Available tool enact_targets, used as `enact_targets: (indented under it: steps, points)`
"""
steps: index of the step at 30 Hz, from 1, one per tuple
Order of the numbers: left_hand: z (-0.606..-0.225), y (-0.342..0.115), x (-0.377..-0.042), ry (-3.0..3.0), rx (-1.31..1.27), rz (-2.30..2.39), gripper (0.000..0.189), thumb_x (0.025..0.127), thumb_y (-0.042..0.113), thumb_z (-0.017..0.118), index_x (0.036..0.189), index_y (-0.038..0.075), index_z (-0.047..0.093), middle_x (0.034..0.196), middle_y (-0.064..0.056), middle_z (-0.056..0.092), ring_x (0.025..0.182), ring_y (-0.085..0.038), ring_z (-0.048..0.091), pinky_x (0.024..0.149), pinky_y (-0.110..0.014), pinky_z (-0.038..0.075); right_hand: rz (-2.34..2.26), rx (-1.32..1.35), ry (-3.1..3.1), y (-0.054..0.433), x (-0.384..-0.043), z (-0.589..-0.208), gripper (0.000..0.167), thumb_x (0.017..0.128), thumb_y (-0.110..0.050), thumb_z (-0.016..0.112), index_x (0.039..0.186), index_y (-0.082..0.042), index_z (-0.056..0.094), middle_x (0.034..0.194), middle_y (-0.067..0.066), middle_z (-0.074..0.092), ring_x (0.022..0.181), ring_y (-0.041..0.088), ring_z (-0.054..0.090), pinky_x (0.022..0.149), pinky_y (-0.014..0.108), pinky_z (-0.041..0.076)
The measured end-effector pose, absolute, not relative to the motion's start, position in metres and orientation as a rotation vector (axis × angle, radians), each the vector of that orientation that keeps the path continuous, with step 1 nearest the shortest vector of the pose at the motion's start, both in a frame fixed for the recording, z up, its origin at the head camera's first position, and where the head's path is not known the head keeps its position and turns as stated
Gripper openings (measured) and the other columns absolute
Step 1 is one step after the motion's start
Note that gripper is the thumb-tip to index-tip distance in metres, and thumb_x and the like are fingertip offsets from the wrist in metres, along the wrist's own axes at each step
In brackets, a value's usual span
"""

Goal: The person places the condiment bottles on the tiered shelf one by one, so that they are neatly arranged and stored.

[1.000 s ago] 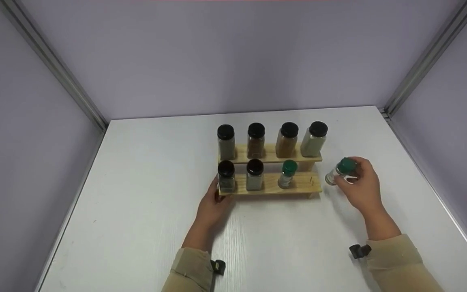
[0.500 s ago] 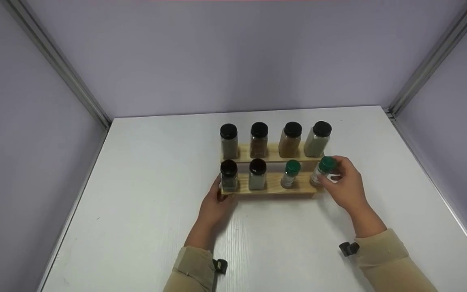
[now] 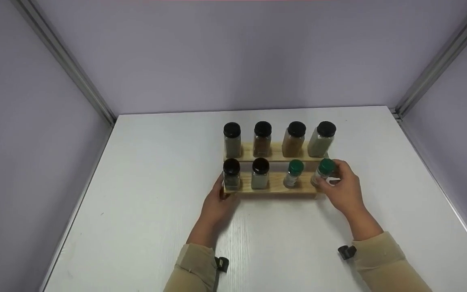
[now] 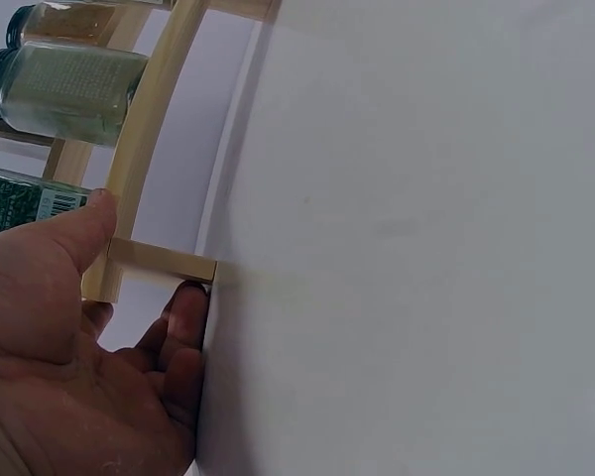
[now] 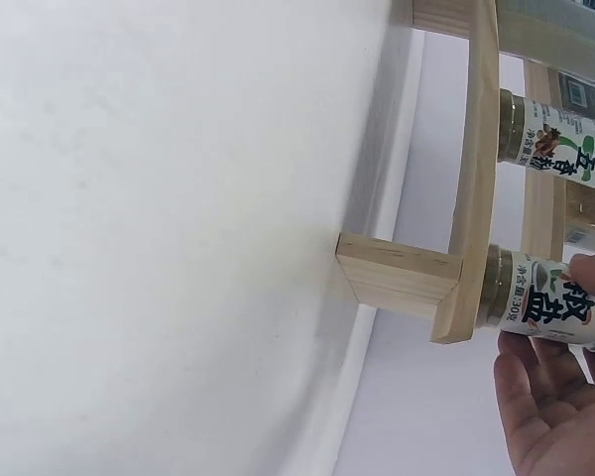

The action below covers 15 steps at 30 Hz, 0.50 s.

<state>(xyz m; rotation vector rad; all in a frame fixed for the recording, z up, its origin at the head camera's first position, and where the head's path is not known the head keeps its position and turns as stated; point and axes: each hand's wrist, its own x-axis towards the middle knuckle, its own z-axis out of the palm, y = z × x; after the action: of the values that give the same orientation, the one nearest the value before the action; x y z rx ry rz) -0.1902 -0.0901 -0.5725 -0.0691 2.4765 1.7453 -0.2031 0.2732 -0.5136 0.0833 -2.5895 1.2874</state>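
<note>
A two-tier wooden spice rack (image 3: 276, 178) stands on the white table. My left hand (image 3: 214, 207) grips its lower left end; in the left wrist view the thumb (image 4: 99, 213) lies on the shelf edge and the other fingers curl near the leg. With my right hand (image 3: 343, 190) I hold a green-capped spice jar (image 3: 323, 171) between thumb and fingers. It stands at the right end of the lower shelf, its base touching the wood in the right wrist view, where its label (image 5: 550, 297) shows. Beside it on that shelf is another green-capped jar (image 3: 293, 172).
Two black-capped jars (image 3: 260, 174) occupy the lower shelf's left half. Several taller black-capped jars (image 3: 293, 140) line the upper shelf. Pale walls (image 3: 233, 56) enclose the table (image 3: 156, 182) at the back and sides.
My right hand has carried the green-capped jar leftward from beside the rack onto the right end of the lower shelf. The left hand keeps its grip on the rack.
</note>
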Motion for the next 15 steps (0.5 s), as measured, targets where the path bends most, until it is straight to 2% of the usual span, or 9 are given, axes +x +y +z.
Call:
enact_targets:
  steps: [4,8,11,15]
  points:
    - [-0.576,-0.092,-0.19,2.467,-0.076,1.742,0.082,0.102,0.027,0.069,0.171,0.028,0.025,0.147,-0.021,0.059,0.13,-0.033,0.06,0.108,-0.05,0.048,1.294,0.075,-2.577,0.27,-0.202,-0.518,0.048,0.094,-0.003,0.078,0.136,0.0,0.055,0.125,0.018,0.07,0.111,0.03,0.067,0.089,0.042,0.055]
    - [-0.579,-0.098,-0.192,2.532,-0.011,1.7,0.084,0.102,0.029,0.071,0.17,0.017,0.024,0.135,-0.02,0.066,0.118,-0.03,0.065,0.102,-0.049,0.051,1.326,0.086,-2.571,0.265,-0.2,-0.523,0.053,0.094,-0.008,0.08,0.139,0.0,0.052,0.128,0.019,0.067,0.117,0.035,0.064,0.095,0.051,0.053]
    - [-0.578,-0.104,-0.192,2.601,0.048,1.7,0.087,0.1,0.028,0.075,0.168,0.005,0.025,0.125,-0.02,0.065,0.109,-0.031,0.065,0.096,-0.049,0.052,1.311,0.096,-2.611,0.264,-0.196,-0.526,0.064,0.095,-0.017,0.082,0.145,0.002,0.046,0.138,0.023,0.059,0.129,0.041,0.056,0.104,0.06,0.046]
    - [-0.568,-0.109,-0.189,2.777,0.023,1.63,0.098,0.094,0.039,0.083,0.166,0.003,0.028,0.132,-0.019,0.057,0.11,-0.031,0.061,0.093,-0.048,0.052,1.045,0.138,-2.742,0.273,-0.19,-0.524,0.08,0.091,-0.029,0.085,0.148,0.007,0.042,0.149,0.03,0.044,0.14,0.05,0.04,0.113,0.066,0.036]
